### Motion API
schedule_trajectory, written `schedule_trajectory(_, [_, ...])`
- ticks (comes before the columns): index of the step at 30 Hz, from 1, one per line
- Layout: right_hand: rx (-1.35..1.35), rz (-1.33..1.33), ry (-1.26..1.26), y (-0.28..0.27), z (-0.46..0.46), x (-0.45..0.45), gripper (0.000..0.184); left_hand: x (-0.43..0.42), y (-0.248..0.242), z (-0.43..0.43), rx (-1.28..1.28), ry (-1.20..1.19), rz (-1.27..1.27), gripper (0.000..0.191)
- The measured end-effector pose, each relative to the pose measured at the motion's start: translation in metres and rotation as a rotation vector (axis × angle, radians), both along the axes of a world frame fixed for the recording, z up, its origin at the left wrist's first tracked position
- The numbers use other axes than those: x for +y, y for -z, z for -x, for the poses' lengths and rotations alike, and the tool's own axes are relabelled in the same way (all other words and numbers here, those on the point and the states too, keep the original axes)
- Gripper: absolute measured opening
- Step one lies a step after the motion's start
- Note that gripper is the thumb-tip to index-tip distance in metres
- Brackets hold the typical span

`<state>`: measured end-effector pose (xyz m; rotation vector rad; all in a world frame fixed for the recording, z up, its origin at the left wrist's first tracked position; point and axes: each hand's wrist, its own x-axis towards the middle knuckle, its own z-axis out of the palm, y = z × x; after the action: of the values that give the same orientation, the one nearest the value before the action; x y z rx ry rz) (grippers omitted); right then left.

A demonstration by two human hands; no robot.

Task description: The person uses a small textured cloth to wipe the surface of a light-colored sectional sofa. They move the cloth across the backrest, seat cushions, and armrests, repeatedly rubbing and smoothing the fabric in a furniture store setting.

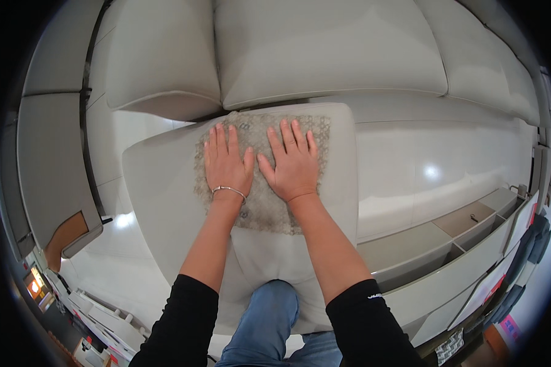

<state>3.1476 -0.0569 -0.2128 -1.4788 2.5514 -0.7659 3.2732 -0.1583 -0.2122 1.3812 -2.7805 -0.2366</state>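
Both palms press flat on a beige, textured cloth (266, 220) spread over a light grey upholstered ottoman (165, 160). My left hand (227, 158), with a silver bracelet at the wrist, lies on the cloth's left half, fingers pointing away from me. On the right half rests my right hand (294, 163), fingers spread. The two thumbs are close together but apart. Neither hand grasps anything. Some of the cloth is hidden beneath the hands and wrists. My knee in blue jeans (271, 312) presses into the ottoman's near part.
A light grey sofa (330, 50) stands just beyond the ottoman. More grey seating (50, 151) is at the left. To the right, past glossy floor tiles (395, 169), stands a low cabinet (422, 252) with open compartments. White furniture (105, 316) is at lower left.
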Motion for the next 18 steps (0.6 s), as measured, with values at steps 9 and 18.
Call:
schedule_trajectory(9, [-0.086,-0.010,-0.025,0.002,0.008,0.005,0.060,0.005,0.009,0.020,-0.128,-0.149,0.073,0.072])
schedule_trajectory(18, [-0.063,-0.025,0.017,-0.002,0.006,0.002,0.062,0.005,0.031,0.014,-0.011,-0.193,0.114,0.082])
